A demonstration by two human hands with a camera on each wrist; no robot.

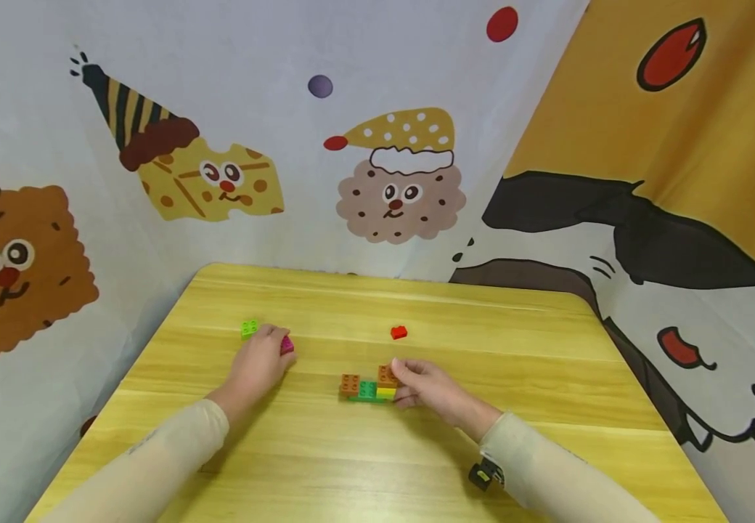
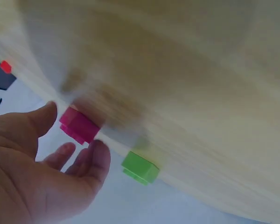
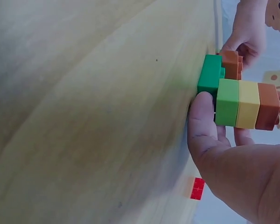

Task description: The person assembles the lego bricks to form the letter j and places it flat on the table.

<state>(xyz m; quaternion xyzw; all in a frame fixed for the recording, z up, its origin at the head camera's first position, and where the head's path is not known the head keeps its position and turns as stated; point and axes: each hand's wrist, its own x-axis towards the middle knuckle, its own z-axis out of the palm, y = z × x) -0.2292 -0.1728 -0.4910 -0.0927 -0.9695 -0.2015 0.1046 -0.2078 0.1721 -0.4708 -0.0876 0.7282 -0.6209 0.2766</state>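
Note:
My left hand (image 1: 260, 365) is at the magenta brick (image 2: 79, 125) at the table's left. Thumb and fingers lie on either side of this brick; in the left wrist view a small gap shows at the thumb. Just beyond the hand sits a lime green brick (image 1: 250, 330). Near the middle, my right hand (image 1: 433, 390) grips the right end of a toy brick build (image 1: 367, 390). This build has a dark green base, an orange brick at its left end, and a light green, yellow and orange stack (image 3: 248, 104) at the right end.
A small red brick (image 1: 399, 332) lies on the wooden table (image 1: 286, 465), behind the build. A printed curtain (image 1: 286, 240) hangs around the table's back and sides. A black device (image 1: 482, 474) shows by the right sleeve.

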